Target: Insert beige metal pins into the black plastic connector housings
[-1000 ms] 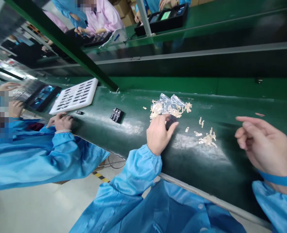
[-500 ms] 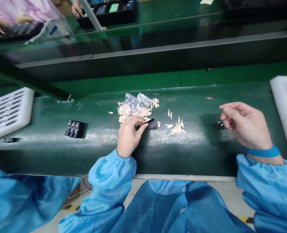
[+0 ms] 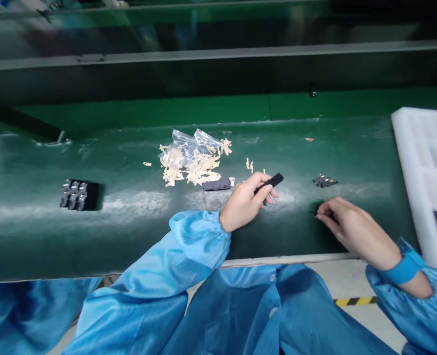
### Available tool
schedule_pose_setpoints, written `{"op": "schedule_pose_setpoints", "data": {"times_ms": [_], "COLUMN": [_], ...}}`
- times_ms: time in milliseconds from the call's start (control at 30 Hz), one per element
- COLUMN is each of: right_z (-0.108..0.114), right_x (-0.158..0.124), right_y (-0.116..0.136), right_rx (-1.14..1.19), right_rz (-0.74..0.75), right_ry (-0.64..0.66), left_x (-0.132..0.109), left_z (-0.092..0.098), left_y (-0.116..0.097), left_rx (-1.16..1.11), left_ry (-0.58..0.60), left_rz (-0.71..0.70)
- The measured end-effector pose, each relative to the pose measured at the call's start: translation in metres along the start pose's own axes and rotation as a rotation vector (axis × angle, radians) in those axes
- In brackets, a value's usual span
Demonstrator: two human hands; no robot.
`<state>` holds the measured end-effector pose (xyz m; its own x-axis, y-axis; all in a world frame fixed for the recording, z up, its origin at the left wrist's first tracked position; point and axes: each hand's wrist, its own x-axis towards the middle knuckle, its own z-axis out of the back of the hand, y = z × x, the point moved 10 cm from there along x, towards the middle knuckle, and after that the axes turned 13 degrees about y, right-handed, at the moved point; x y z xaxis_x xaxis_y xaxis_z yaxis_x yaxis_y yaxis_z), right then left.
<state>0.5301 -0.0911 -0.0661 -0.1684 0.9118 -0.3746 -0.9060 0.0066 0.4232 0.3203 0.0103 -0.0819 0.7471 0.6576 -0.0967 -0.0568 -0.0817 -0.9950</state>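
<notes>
My left hand is closed around a flat, narrow black plastic piece, its far end pointing up and right. To the right, my right hand pinches a small thin dark part between thumb and fingertips, low over the table. A little beyond it lies a small cluster of black parts. Left of my left hand rests another flat black piece, at the edge of a heap of cream-coloured flat pieces with clear plastic bags on it.
A black block with several shiny round parts sits at the left. At the right stands a white slotted tray with black pieces in some slots. A small copper-coloured piece lies toward the back. The table's front edge runs close to my body.
My left hand has moved right with the black piece, away from the heap. My right hand has come down and nearer to me, now pinching a small dark part. The view has shifted right.
</notes>
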Motion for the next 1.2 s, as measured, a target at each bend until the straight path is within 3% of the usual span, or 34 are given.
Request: {"op": "schedule_pose_setpoints", "data": {"times_ms": [133,233,333,467,567,667,900,1200], "right_z": [0.007,0.025,0.043,0.039,0.034,0.033,0.020,0.016], "right_x": [0.011,0.037,0.070,0.105,0.107,0.100,0.105,0.105], "right_y": [0.014,0.042,0.080,0.116,0.117,0.108,0.110,0.106], "right_rx": [0.044,0.233,0.450,0.688,0.752,0.716,0.787,0.805], "right_rz": [0.034,0.140,0.311,0.510,0.597,0.594,0.560,0.559], "right_ry": [0.024,0.014,-0.077,-0.096,-0.178,-0.252,-0.075,-0.009], "left_x": [-0.004,-0.004,-0.004,-0.004,-0.004,-0.003,-0.005,-0.008], "left_z": [0.009,0.012,0.013,0.013,0.013,0.011,0.016,0.029], "left_y": [0.001,0.003,0.009,0.008,0.010,0.013,0.014,0.006], "left_rx": [-0.103,-0.184,-0.315,-0.529,-0.606,-0.583,-0.522,-0.244], "left_ry": [-0.060,-0.072,-0.082,-0.073,-0.048,-0.006,-0.048,-0.121], "left_rz": [-0.009,0.049,0.113,0.087,0.086,0.110,0.131,0.140]}}
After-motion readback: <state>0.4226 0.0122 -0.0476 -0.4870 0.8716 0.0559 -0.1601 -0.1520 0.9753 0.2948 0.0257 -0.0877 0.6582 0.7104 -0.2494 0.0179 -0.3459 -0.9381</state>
